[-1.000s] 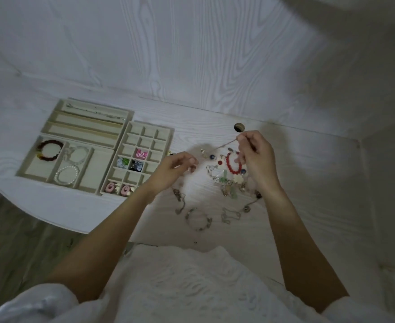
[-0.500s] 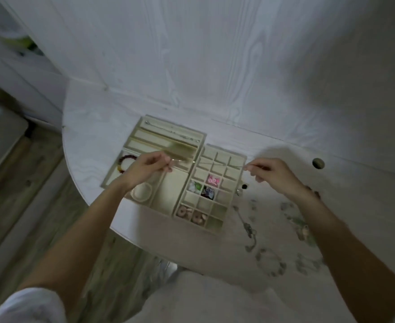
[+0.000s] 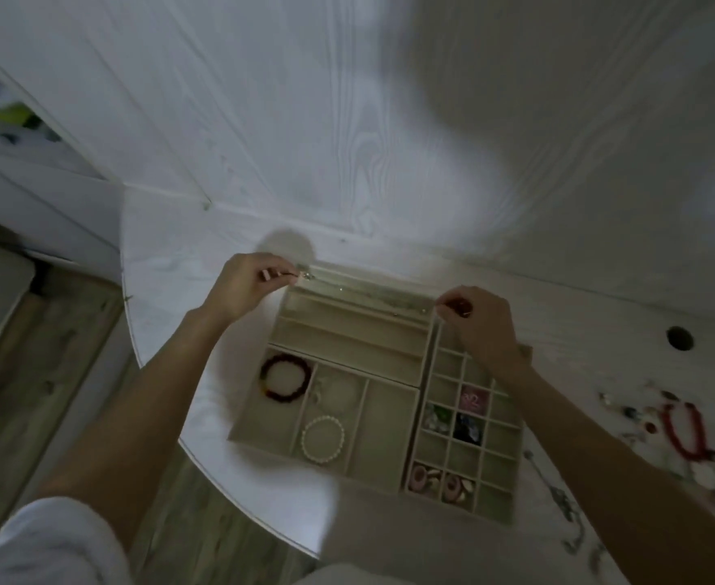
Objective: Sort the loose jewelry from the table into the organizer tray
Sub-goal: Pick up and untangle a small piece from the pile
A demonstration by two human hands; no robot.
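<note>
A beige organizer tray (image 3: 391,415) lies on the white table. My left hand (image 3: 248,285) pinches one end of a thin silver chain (image 3: 368,295) and my right hand (image 3: 480,323) pinches the other end. The chain is stretched over the tray's far long slot. In the tray lie a dark bead bracelet (image 3: 287,377), a pearl bracelet (image 3: 322,439) and small pieces in the grid cells (image 3: 465,420). Loose jewelry (image 3: 659,420), among it a red bead bracelet (image 3: 684,430), lies on the table at the right.
The white wood-grain wall (image 3: 347,120) rises right behind the tray. A round cable hole (image 3: 679,338) sits in the table at the right. The table's curved edge (image 3: 170,415) drops to wooden floor at the left. More chains (image 3: 558,496) lie near the tray's right side.
Both hands carried the chain from the loose pile leftward and on to the tray's far slot. The view swung left, so the pile now sits at the right edge.
</note>
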